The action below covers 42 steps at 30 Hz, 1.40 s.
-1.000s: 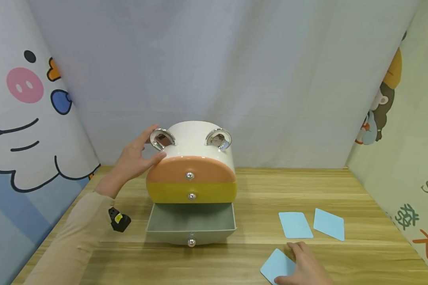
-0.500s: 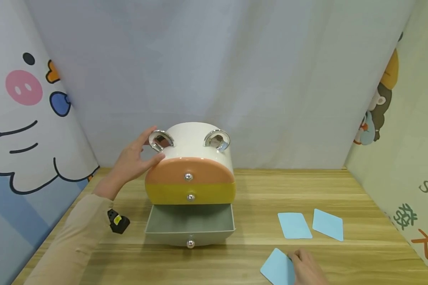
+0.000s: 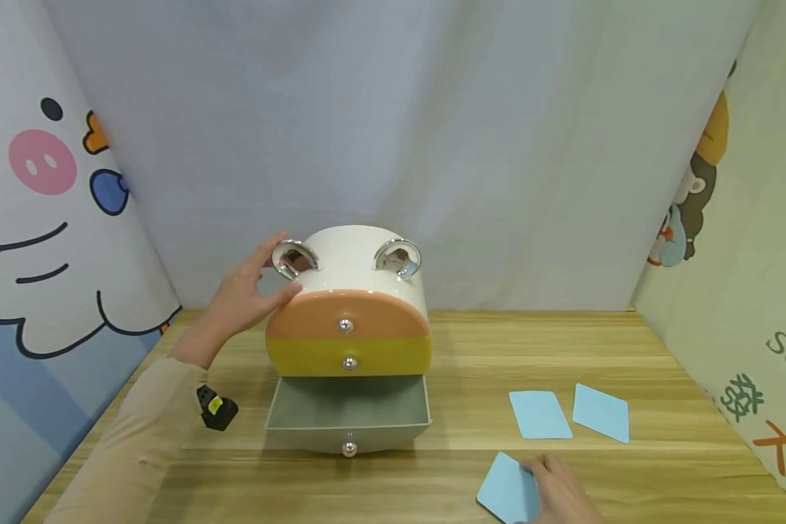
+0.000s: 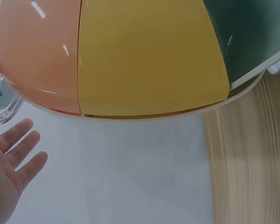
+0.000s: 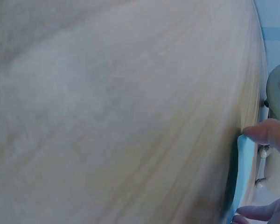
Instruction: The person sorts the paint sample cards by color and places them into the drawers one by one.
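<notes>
A small rounded drawer chest (image 3: 360, 255) stands on the table, white on top with two silver ring-shaped ears. Its orange drawer (image 3: 308, 316) and yellow drawer (image 3: 308, 356) are pushed in; the grey-green bottom drawer (image 3: 347, 411) is pulled out, with nothing visible inside. My left hand (image 3: 242, 295) rests with its thumb on the chest's upper left edge, fingers spread beside the left ear (image 3: 295, 258). At the front right, my right hand (image 3: 560, 491) pinches a light-blue square card (image 3: 507, 487) by its edges; the right wrist view shows thumb and fingers at two ends of the card (image 5: 245, 163).
Two more light-blue cards, a left one (image 3: 540, 415) and a right one (image 3: 600, 413), lie flat beyond my right hand. Near my left sleeve is a black device (image 3: 217, 409) with a yellow mark. A grey curtain (image 3: 498, 145) hangs behind the wooden table (image 3: 471, 342).
The right hand's thumb and fingers have drawn in from spread over the card to pinching its edges. The card has shifted and tipped slightly. My left hand stays on the chest.
</notes>
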{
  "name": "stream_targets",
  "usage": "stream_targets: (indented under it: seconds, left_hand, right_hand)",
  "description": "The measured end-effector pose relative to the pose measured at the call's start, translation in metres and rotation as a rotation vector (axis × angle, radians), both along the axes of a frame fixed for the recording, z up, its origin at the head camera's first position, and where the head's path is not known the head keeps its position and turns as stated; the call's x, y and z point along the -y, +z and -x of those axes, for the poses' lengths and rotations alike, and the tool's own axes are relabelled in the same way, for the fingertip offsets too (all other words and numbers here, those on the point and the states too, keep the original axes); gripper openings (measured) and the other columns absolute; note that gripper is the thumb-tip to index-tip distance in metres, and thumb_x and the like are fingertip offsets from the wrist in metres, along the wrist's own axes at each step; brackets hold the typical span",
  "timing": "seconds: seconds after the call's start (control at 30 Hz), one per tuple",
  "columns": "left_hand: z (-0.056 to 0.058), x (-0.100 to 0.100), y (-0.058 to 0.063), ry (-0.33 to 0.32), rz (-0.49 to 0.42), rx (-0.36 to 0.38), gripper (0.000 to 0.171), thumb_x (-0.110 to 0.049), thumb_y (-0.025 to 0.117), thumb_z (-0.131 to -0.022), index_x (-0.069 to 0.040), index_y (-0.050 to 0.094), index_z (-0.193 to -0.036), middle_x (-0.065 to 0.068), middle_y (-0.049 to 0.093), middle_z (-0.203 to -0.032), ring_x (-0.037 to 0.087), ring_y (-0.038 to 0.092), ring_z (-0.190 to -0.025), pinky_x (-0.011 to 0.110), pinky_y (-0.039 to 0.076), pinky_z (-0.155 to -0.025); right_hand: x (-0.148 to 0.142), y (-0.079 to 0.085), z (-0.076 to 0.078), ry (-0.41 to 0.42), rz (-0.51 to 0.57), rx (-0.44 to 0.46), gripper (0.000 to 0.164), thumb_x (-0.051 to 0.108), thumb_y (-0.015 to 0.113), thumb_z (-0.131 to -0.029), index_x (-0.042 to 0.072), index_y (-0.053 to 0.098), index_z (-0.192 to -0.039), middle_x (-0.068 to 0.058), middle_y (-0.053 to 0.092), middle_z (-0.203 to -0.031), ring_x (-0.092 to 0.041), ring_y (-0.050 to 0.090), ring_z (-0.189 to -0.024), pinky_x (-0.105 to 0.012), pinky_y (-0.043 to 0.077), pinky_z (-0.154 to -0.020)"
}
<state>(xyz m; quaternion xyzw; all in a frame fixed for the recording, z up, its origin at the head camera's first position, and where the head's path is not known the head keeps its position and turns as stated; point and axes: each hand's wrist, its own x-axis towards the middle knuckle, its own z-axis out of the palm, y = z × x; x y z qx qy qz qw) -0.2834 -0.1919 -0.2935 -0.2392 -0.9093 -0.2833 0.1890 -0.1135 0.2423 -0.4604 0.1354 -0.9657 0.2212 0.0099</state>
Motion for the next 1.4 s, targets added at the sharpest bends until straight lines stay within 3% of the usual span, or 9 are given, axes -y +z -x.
stream_targets:
  seconds: [0.27,0.5,0.6,0.83,1.03,1.4]
  left_hand:
    - [-0.002,-0.001,0.002,0.008,0.001,0.02,0.076,-0.04,0.059,-0.085,-0.023,0.016,-0.146,0.02,0.039,-0.137,0.039,0.045,-0.115,0.062,0.033,-0.089]
    - [-0.001,-0.002,0.002,0.014,0.004,0.023,0.076,-0.039,0.059,-0.085,-0.022,0.017,-0.146,0.019,0.039,-0.137,0.039,0.045,-0.115,0.062,0.034,-0.089]
    - [-0.002,-0.001,0.003,0.018,0.004,0.026,0.076,-0.04,0.059,-0.085,-0.02,0.018,-0.146,0.019,0.039,-0.137,0.038,0.045,-0.115,0.062,0.033,-0.09]
    - [-0.002,-0.001,0.003,0.017,0.002,0.034,0.076,-0.04,0.059,-0.085,-0.021,0.017,-0.146,0.019,0.039,-0.137,0.037,0.044,-0.115,0.061,0.033,-0.09]
    - [-0.001,-0.001,0.002,0.023,0.002,0.034,0.077,-0.041,0.058,-0.085,-0.023,0.016,-0.147,0.019,0.038,-0.137,0.038,0.044,-0.115,0.062,0.033,-0.09]
    - [0.001,-0.001,0.0,0.025,-0.003,0.044,0.078,-0.043,0.059,-0.085,-0.025,0.015,-0.146,0.019,0.039,-0.137,0.038,0.043,-0.116,0.062,0.034,-0.088]
  right_hand:
    - [0.008,0.019,0.006,0.036,0.062,-0.061,0.074,0.035,0.082,-0.056,-0.004,0.055,-0.113,-0.003,0.045,-0.098,-0.016,0.04,-0.088,-0.028,0.04,-0.068]
    - [0.023,0.039,0.016,0.121,0.092,-0.326,0.07,0.031,0.083,-0.05,0.001,0.059,-0.109,0.003,0.047,-0.1,-0.011,0.04,-0.091,-0.025,0.042,-0.068]
    - [0.03,0.051,0.025,0.187,0.108,-0.384,0.07,0.029,0.082,-0.049,0.002,0.058,-0.109,0.002,0.047,-0.101,-0.011,0.041,-0.092,-0.025,0.043,-0.069]
    - [0.048,0.075,0.05,0.398,0.118,-0.374,0.067,0.03,0.079,-0.054,0.009,0.055,-0.113,0.0,0.046,-0.109,-0.012,0.042,-0.098,-0.028,0.045,-0.073]
    - [0.071,0.079,0.072,0.534,0.106,-0.376,0.064,0.03,0.077,-0.058,0.008,0.054,-0.113,-0.002,0.046,-0.11,-0.014,0.041,-0.098,-0.029,0.041,-0.076]
    - [0.102,0.07,0.095,0.595,0.073,-0.392,0.056,0.03,0.074,-0.062,0.007,0.056,-0.11,-0.004,0.046,-0.107,-0.017,0.041,-0.1,-0.031,0.039,-0.083]
